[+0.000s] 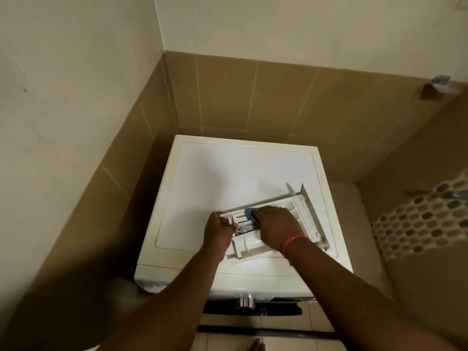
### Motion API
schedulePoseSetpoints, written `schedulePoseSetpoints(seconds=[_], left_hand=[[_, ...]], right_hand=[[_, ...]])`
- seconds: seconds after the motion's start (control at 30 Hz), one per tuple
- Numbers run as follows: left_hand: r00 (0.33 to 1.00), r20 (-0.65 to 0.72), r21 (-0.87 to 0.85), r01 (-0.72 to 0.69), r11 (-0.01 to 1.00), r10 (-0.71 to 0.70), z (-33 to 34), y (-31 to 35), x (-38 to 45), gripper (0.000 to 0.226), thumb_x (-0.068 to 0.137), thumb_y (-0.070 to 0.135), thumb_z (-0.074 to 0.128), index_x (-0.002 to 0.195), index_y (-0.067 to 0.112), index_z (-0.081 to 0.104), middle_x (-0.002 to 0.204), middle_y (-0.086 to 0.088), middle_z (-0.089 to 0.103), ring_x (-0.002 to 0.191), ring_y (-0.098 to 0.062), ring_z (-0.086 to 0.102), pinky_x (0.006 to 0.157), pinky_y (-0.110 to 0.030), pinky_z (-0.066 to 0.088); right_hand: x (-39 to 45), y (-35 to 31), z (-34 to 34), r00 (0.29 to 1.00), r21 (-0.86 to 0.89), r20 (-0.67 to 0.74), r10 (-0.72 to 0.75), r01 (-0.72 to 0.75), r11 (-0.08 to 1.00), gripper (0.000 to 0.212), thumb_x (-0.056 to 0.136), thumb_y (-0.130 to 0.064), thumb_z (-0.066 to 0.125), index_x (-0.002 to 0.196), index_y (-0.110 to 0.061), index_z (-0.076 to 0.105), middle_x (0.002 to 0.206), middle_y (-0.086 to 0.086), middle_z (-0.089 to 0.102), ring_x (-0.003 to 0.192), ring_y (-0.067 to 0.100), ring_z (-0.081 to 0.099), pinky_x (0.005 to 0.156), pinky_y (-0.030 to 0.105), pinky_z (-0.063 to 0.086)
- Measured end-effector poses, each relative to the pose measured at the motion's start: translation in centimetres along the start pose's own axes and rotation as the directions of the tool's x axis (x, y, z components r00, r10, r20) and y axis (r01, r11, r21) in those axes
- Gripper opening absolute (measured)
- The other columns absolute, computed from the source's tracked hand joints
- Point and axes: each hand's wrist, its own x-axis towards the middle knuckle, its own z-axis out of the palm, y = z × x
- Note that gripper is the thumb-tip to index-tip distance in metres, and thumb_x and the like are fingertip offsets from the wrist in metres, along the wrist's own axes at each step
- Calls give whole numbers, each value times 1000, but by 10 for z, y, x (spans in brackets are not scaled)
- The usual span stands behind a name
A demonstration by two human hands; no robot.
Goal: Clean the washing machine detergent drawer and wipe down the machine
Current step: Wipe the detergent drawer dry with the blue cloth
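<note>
The square-topped plastic washing machine (228,178) is white with a cream edge. The ribbed plastic detergent drawer (301,211) is white too. The small crumpled cloth (249,212) is light blue. The thin thread wristband (291,243) is orange-red (several strands). The glazed wall tiles (253,97) are tan brown.

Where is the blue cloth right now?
In the head view, the blue cloth sits under the right hand, pressed into the detergent drawer atop the washing machine.

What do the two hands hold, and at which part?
The left hand grips the detergent drawer at its near-left end. The right hand presses a blue cloth into the drawer.
</note>
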Motion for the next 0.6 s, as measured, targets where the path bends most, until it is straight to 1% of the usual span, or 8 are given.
schedulePoseSetpoints(seconds=[0.1, 0.17, 0.27, 0.33, 0.4, 0.47, 0.53, 0.6], left_hand=[[1000, 2, -28, -23, 999, 23, -1, -2, -2, 33, 81, -1, 71, 96, 23, 54, 90, 2, 65, 84, -17, 64, 80, -32, 55], [999, 10, -31, -45, 999, 45, -2, -4, 0, 37, 81, -3, 71, 90, 28, 52, 90, 1, 66, 85, -19, 65, 82, -35, 56], [998, 23, -35, -66, 997, 67, -3, -3, 0, 36, 80, -5, 70, 91, 25, 54, 90, -2, 68, 86, -23, 67, 83, -39, 57], [997, 11, -14, -73, 997, 74, -3, -3, -1, 34, 81, -4, 70, 94, 23, 54, 91, -2, 67, 88, -24, 67, 85, -39, 57], [996, -6, 2, -87, 996, 87, -7, -5, 0, 33, 82, -3, 70, 102, 19, 55, 95, -3, 68, 90, -24, 67, 87, -40, 56], [995, -7, 22, -98, 995, 98, -11, -6, 3, 36, 82, -1, 71, 110, 15, 56, 99, -4, 68, 92, -23, 67, 89, -40, 55], [994, -2, 37, -107, 994, 107, -14, -5, 3, 38, 82, 1, 72, 114, 13, 56, 100, -3, 68, 93, -22, 66, 89, -37, 55], [993, 4, 39, -119, 992, 119, -13, -4, 1, 36, 82, 0, 72, 111, 14, 55, 95, -1, 66, 91, -22, 65, 86, -33, 54]], right_hand=[[2, 13, -14, 991, -99, 128, 29, -16, 995, 48, 83, -23, 49, 131, -28, 54, 127, -5, 58, 122, 20, 50, 100, 37, 40], [1, 18, -21, 981, -228, 170, 97, -57, 972, 49, 86, -26, 44, 135, -32, 50, 134, -7, 53, 127, 20, 46, 102, 43, 34], [1, 15, -27, 959, -303, 194, 207, -142, 942, 48, 90, -24, 40, 136, -32, 50, 137, -4, 52, 130, 23, 43, 106, 47, 29], [4, 5, -23, 965, -251, 173, 197, -150, 956, 44, 91, -21, 43, 133, -24, 53, 135, 1, 53, 128, 24, 45, 106, 41, 34], [6, -6, -13, 984, -101, 149, 97, -82, 991, 44, 89, -13, 47, 132, -18, 55, 133, 5, 55, 126, 26, 45, 107, 36, 36], [4, -10, -9, 990, 22, 144, -6, 3, 1000, 52, 86, -6, 48, 137, -16, 51, 133, 4, 54, 126, 26, 44, 107, 34, 35], [2, -3, -17, 985, 58, 170, -39, 30, 998, 55, 88, -8, 46, 141, -23, 47, 136, -1, 51, 129, 23, 42, 105, 35, 37], [2, 10, -28, 980, 0, 200, 12, -12, 1000, 51, 93, -16, 41, 139, -37, 47, 137, -8, 51, 129, 20, 45, 99, 40, 43]])
